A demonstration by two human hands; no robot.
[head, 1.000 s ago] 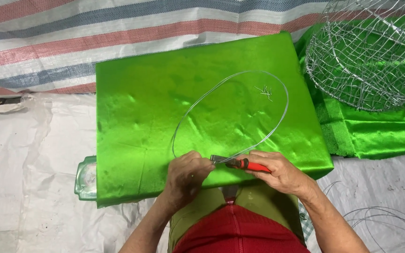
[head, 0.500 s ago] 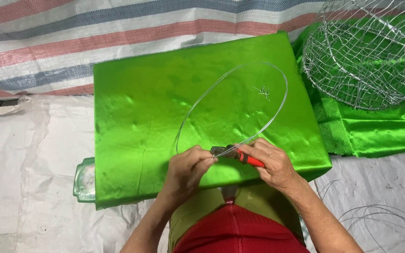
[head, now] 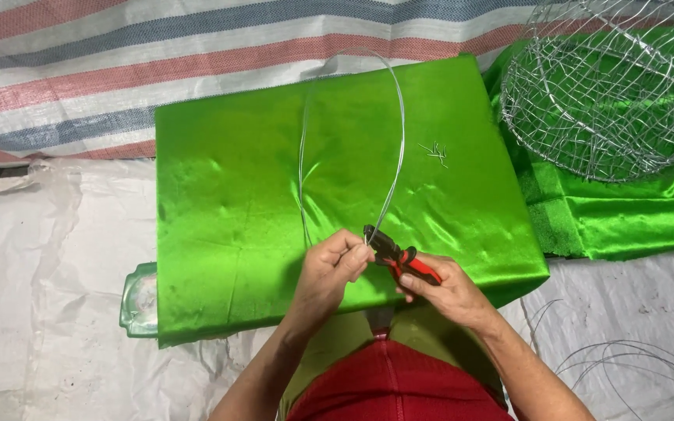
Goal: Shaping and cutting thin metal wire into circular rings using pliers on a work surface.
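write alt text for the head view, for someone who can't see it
Two bare hands work a thin wire loop over a bright green cloth: the left hand pinches the wire while the right hand holds red-handled pliers against it. A wire mesh basket sits at upper right.

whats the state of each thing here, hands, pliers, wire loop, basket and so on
left hand: pinching the wire loop's joined ends
right hand: gripping the pliers' handles
pliers: red-handled, jaw tips at the wire joint
wire loop: closed oval, standing up off the board
green covered board: lying flat, cloth wrinkled
wire basket: woven, resting on green cloth
wire scraps: loose on the board
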